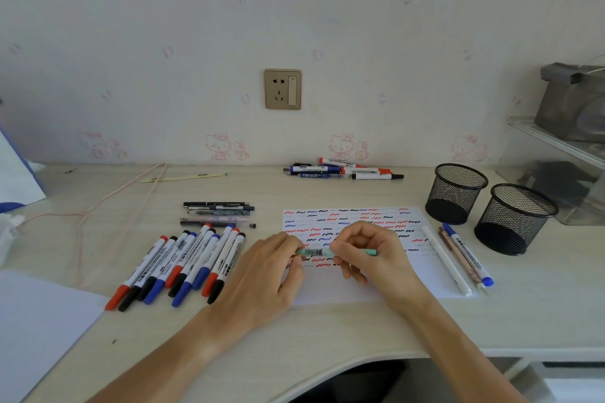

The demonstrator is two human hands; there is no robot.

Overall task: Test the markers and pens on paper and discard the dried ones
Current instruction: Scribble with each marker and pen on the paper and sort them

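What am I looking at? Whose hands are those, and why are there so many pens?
There is just one picture, taken by a camera worn on a person's head, looking down at a desk. The left hand and right hand together hold a mint green pen over a paper covered in red, blue and black squiggles. Those are test scribbles. To the left lie a row of markers and some dark pens. More markers sit by the wall. On the right stand two black mesh cups.
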